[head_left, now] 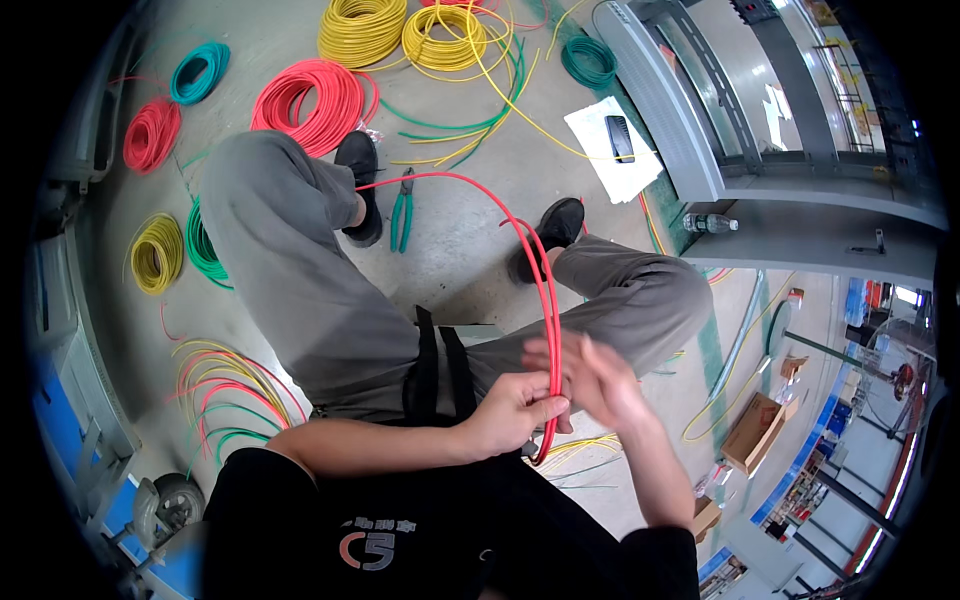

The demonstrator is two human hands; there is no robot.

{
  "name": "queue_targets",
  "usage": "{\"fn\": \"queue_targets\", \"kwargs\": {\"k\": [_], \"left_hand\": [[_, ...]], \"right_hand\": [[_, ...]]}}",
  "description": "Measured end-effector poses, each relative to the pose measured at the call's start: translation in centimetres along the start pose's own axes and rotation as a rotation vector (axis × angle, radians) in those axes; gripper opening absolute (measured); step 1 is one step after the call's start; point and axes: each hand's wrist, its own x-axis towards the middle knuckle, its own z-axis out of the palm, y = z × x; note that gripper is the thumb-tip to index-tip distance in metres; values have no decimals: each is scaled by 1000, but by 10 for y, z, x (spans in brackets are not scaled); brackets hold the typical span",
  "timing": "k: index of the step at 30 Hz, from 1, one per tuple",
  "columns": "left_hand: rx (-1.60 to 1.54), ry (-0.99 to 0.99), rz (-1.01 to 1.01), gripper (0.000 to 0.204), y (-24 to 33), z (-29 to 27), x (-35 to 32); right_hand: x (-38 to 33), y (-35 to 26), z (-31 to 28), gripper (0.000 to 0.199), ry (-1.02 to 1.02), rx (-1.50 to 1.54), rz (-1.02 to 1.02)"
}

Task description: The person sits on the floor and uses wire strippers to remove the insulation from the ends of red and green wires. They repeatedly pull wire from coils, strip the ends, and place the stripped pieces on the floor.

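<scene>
In front of my waist, my left hand [518, 410] is closed, thumb and fingers pinching a red wire [551, 320]. The wire is bent into a tall, narrow loop of a few strands. One length arcs away over my lap toward my left shoe. My right hand [598, 382] is close beside the strands, just right of my left hand. Motion smears its fingers, so I cannot make out whether they grip the wire. A pair of pliers with green handles [403, 212] lies on the floor between my shoes, apart from both hands.
Coils of red wire [305, 105], yellow wire [362, 28] and teal wire [200, 72] lie around my legs. Loose cut wires [235, 385] fan out at left. A grey metal cabinet [800, 215] stands at right, near a plastic bottle [710, 223] and paper [592, 128] bearing a black device [619, 138].
</scene>
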Motion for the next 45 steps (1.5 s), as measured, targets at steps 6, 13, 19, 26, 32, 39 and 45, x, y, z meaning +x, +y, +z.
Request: {"fn": "queue_targets", "kwargs": {"k": [6, 13, 19, 26, 32, 39, 45], "left_hand": [[110, 11, 31, 10, -3, -4, -2], [81, -4, -21, 9, -14, 3, 1], [646, -668, 30, 26, 44, -81, 73], [1644, 1266, -405, 45, -38, -338, 231], [1690, 1090, -393, 67, 6, -400, 230], [1570, 467, -506, 26, 12, -322, 213], [1597, 230, -300, 33, 18, -228, 163]], "right_hand": [[107, -67, 15, 32, -1, 312, 105], [164, -78, 10, 22, 161, 257, 92], [87, -91, 12, 26, 240, 172, 64], [37, -60, 11, 32, 218, 137, 115], [28, -42, -15, 34, 118, 142, 52], [28, -30, -25, 35, 107, 115, 9], [14, -20, -31, 34, 97, 87, -77]]}}
